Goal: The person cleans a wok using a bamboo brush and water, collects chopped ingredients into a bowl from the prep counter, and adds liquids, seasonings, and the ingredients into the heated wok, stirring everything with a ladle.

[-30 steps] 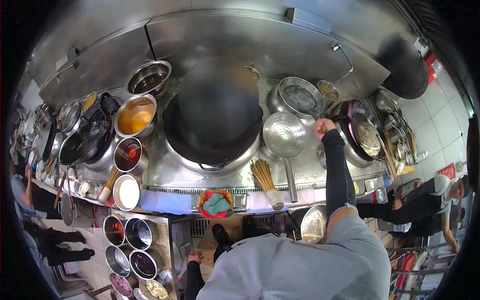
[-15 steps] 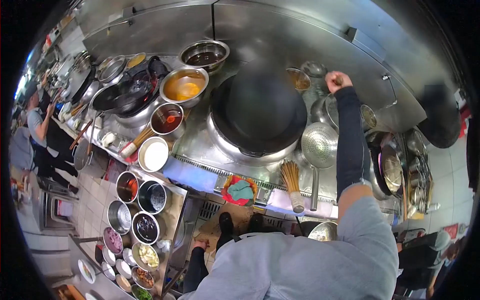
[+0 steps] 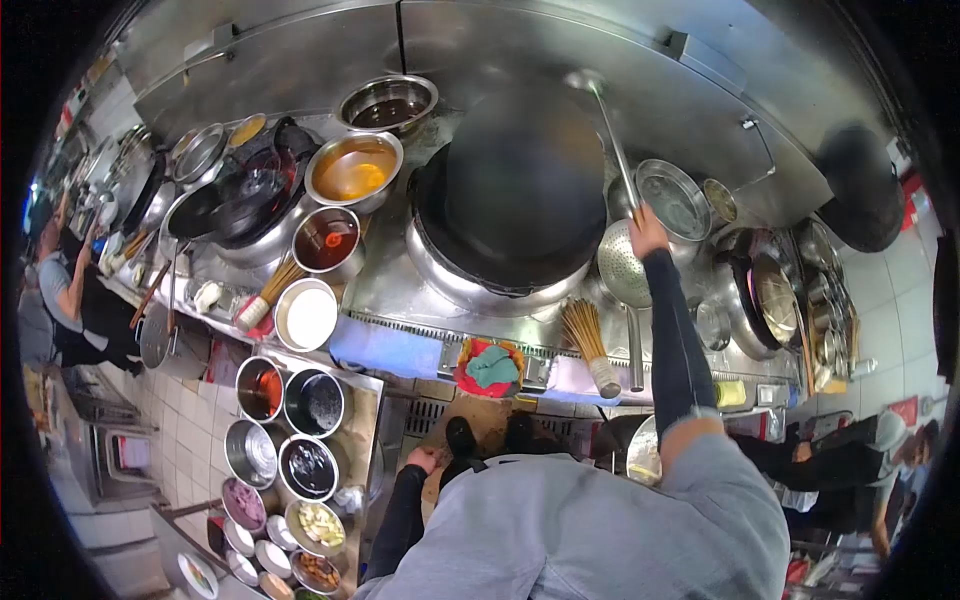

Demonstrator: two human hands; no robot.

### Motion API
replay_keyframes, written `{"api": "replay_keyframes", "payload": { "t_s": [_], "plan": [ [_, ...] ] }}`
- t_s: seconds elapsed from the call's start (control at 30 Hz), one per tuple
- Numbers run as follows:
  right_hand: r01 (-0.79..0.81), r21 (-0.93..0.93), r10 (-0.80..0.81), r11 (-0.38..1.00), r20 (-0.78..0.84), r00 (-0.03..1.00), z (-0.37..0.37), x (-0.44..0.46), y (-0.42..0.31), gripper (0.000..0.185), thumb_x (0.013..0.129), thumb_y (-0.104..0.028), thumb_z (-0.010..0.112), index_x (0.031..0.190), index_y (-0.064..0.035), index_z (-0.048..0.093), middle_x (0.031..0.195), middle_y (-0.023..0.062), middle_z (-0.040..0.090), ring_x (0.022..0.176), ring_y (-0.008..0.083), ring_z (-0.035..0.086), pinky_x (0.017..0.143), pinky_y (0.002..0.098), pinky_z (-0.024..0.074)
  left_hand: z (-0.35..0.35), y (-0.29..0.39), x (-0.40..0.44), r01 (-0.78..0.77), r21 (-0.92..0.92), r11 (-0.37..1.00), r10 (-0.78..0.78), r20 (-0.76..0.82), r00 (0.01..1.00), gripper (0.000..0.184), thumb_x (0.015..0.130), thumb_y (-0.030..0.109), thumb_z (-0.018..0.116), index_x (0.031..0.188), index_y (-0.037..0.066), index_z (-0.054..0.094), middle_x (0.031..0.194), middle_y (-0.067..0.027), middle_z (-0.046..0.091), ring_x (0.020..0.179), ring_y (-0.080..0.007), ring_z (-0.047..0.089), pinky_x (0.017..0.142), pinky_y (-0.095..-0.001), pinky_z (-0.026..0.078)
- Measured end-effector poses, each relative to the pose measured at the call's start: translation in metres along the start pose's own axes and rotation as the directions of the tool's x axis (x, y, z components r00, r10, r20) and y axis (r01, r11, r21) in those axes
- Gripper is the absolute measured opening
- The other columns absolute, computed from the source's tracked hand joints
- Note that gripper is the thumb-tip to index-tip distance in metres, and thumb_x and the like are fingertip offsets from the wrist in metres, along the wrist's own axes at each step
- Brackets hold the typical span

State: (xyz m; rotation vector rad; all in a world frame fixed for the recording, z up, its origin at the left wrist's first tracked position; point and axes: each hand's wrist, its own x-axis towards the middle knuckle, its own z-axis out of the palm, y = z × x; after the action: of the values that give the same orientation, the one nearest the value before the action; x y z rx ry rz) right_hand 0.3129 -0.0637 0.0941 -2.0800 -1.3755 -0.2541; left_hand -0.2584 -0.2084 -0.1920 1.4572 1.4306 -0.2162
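My right hand (image 3: 648, 230) is closed around the wooden end of a long-handled ladle (image 3: 622, 155). The ladle's metal bowl (image 3: 585, 78) is raised by the steel back wall, beyond the wok's right side. Just beneath my right forearm lies a perforated strainer (image 3: 626, 265), and a steel bowl of liquid (image 3: 673, 200) sits to the hand's right. The big black wok (image 3: 500, 275) rests on its burner left of the hand; a blurred patch covers its middle. Low at my side, my left hand (image 3: 424, 459) hangs near the counter's front; its fingers are too small to make out.
Bamboo brushes (image 3: 590, 345) and a red container with a green cloth (image 3: 489, 368) line the front edge. Left are an orange-liquid bowl (image 3: 355, 172), a white-filled pot (image 3: 306, 315) and several seasoning pots. Co-workers stand left (image 3: 62, 280) and right (image 3: 850, 455).
My right hand has come back toward me and slightly left, and the ladle now shows raised from it. My left hand has shifted slightly up and right in view. The view has turned a little.
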Motion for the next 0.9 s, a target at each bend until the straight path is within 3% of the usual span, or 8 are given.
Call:
{"api": "replay_keyframes", "payload": {
  "t_s": [0.17, 0.37, 0.5, 0.63, 0.7, 0.8, 0.83, 0.9],
  "plan": [
    [-0.283, -0.136, 0.301, 0.950, 0.140, 0.943, -0.091, -0.185, 0.033, 0.047, 0.075, -0.013, 0.051, 0.120, -0.0047, 0.040, 0.106, 0.0203, 0.052, 0.095, 0.0368, 0.050, 0.080, 0.0388, 0.0414, -0.068, 0.115, -0.035, -0.416, -0.117, 0.902, 0.417, -0.010, 0.909, 0.022, 0.078, 0.028, 0.053, 0.080, 0.007, 0.058, 0.073, -0.0102, 0.062, 0.071, -0.0261, 0.060, 0.065, -0.0349, 0.046],
    [-0.473, -0.208, 0.511, 0.856, 0.199, 0.836, -0.128, -0.325, 0.020, 0.047, 0.075, -0.013, 0.054, 0.119, -0.0070, 0.041, 0.098, 0.0212, 0.055, 0.088, 0.0383, 0.052, 0.075, 0.0399, 0.0429, -0.125, 0.261, -0.039, -0.848, 0.294, 0.441, 0.894, -0.224, 0.387, 0.021, 0.072, 0.013, 0.057, 0.091, 0.006, 0.052, 0.089, -0.0141, 0.054, 0.084, -0.0320, 0.051, 0.074, -0.0389, 0.041],
    [-0.567, -0.243, 0.614, 0.787, 0.212, 0.761, -0.111, -0.361, 0.014, 0.045, 0.075, -0.019, 0.054, 0.118, -0.0109, 0.043, 0.102, 0.0197, 0.054, 0.091, 0.0365, 0.052, 0.076, 0.0418, 0.0427, -0.146, 0.355, -0.056, -0.786, 0.555, 0.273, 0.945, -0.306, 0.113, 0.038, 0.069, 0.016, 0.058, 0.105, 0.006, 0.050, 0.103, -0.0160, 0.051, 0.098, -0.0332, 0.046, 0.084, -0.0398, 0.037],
    [-0.382, -0.246, 0.423, 0.891, 0.146, 0.894, -0.052, -0.414, 0.057, 0.043, 0.076, -0.020, 0.052, 0.117, -0.0103, 0.045, 0.112, 0.0141, 0.051, 0.101, 0.0329, 0.048, 0.084, 0.0389, 0.0414, -0.121, 0.356, -0.003, -0.706, 0.626, 0.331, 0.930, -0.090, 0.357, 0.053, 0.064, 0.030, 0.062, 0.110, 0.007, 0.048, 0.109, -0.0157, 0.050, 0.105, -0.0326, 0.044, 0.088, -0.0411, 0.035],
    [-0.775, -0.109, 0.782, 0.623, 0.058, 0.620, -0.087, -0.398, -0.002, 0.040, 0.074, -0.022, 0.056, 0.111, -0.0105, 0.050, 0.104, 0.0143, 0.054, 0.095, 0.0309, 0.051, 0.081, 0.0392, 0.0429, -0.107, 0.346, 0.021, -0.699, 0.706, 0.112, 0.994, -0.073, 0.086, 0.062, 0.061, 0.032, 0.064, 0.113, 0.002, 0.046, 0.113, -0.0168, 0.048, 0.105, -0.0335, 0.043, 0.090, -0.0420, 0.033],
    [-0.687, -0.146, 0.639, 0.712, -0.272, 0.720, -0.098, -0.439, -0.030, 0.027, 0.072, -0.015, 0.052, 0.098, -0.0099, 0.055, 0.088, 0.0143, 0.053, 0.080, 0.0308, 0.053, 0.072, 0.0394, 0.0441, -0.104, 0.340, 0.030, -0.695, 0.716, -0.057, 0.998, 0.022, -0.059, 0.074, 0.059, 0.024, 0.067, 0.123, 0.000, 0.037, 0.122, -0.0177, 0.042, 0.114, -0.0335, 0.036, 0.095, -0.0404, 0.028],
    [-0.757, -0.141, 0.736, 0.639, -0.176, 0.654, -0.109, -0.453, -0.050, 0.023, 0.074, -0.024, 0.055, 0.094, -0.0140, 0.059, 0.093, 0.0097, 0.052, 0.085, 0.0278, 0.053, 0.073, 0.0388, 0.0445, -0.110, 0.338, 0.071, -0.685, 0.702, -0.197, 0.974, 0.062, -0.217, 0.080, 0.061, 0.027, 0.066, 0.127, 0.000, 0.031, 0.126, -0.0190, 0.037, 0.115, -0.0347, 0.034, 0.096, -0.0407, 0.026],
    [-0.683, -0.231, 0.677, 0.693, -0.116, 0.727, -0.111, -0.496, -0.076, 0.018, 0.073, -0.020, 0.052, 0.087, -0.0099, 0.055, 0.087, 0.0115, 0.051, 0.084, 0.0300, 0.053, 0.069, 0.0412, 0.0435, -0.112, 0.332, 0.075, -0.642, 0.754, -0.138, 0.987, 0.048, -0.155, 0.085, 0.065, 0.033, 0.064, 0.131, 0.001, 0.022, 0.131, -0.0203, 0.030, 0.117, -0.0371, 0.030, 0.098, -0.0430, 0.024]
  ]
}}
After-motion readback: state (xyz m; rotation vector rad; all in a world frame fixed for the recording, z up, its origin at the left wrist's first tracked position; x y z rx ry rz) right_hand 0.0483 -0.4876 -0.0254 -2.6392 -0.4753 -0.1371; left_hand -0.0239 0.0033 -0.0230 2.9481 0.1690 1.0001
